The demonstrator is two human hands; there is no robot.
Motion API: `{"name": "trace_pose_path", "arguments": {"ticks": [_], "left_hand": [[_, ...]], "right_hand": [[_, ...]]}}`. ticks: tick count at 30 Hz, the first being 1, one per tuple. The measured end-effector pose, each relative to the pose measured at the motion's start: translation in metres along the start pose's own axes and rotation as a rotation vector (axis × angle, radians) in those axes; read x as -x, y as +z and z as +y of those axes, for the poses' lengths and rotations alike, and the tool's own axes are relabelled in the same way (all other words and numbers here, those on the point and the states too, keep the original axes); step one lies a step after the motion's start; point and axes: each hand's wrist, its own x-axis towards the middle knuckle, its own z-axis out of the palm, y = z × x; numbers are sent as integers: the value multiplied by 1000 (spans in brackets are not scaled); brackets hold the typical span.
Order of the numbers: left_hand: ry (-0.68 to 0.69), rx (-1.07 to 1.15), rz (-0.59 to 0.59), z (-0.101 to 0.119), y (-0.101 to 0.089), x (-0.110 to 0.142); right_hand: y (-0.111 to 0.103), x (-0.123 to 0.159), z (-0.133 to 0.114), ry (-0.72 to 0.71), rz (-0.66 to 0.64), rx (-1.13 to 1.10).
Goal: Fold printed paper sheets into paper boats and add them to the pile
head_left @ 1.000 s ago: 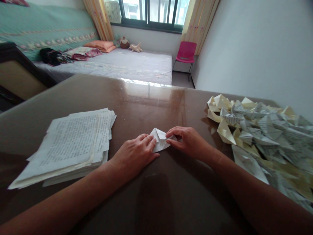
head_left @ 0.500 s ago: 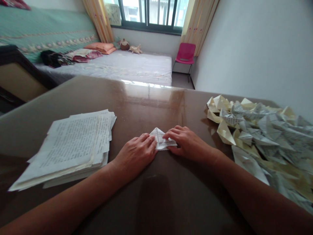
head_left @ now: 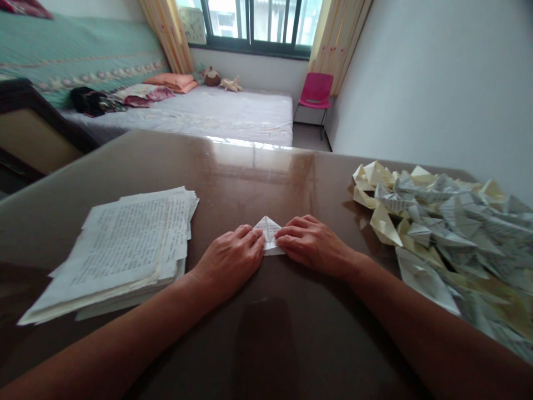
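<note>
A small folded sheet of printed paper (head_left: 270,232) lies on the brown table, its pointed top facing away from me. My left hand (head_left: 235,253) presses on its left side with the fingers held together. On its right side rests my right hand (head_left: 314,244), fingers closed over the corner and lower edge. Both hands hide the paper's outer corners; the peak and part of the bottom edge show between them.
A stack of printed sheets (head_left: 125,239) lies to the left. At the right a heap of folded paper boats (head_left: 449,222), white and cream, spreads along the table. Beyond the table (head_left: 187,161) stand a bed (head_left: 233,116) and a pink chair (head_left: 316,90).
My right hand has shifted a little left and its fingers have closed down over the paper's right corner, which showed before. My left hand has stayed almost in place.
</note>
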Motion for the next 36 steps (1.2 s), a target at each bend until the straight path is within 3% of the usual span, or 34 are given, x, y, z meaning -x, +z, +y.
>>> {"name": "trace_pose_path", "arguments": {"ticks": [5, 11, 20, 24, 29, 36], "left_hand": [[23, -23, -13, 0, 2, 3], [34, -64, -1, 1, 2, 4], [23, -55, -10, 2, 0, 2], [-38, 116, -70, -10, -5, 1], [-143, 370, -122, -32, -7, 0], [-309, 325, -102, -31, 3, -2]], "right_hand": [[0, 0, -4, 47, -43, -14], [4, 1, -8, 192, 21, -8], [4, -1, -11, 72, 4, -102], [5, -1, -9, 92, 41, -142], [10, -1, -4, 251, 78, -292], [15, -5, -5, 511, 45, -238]]}}
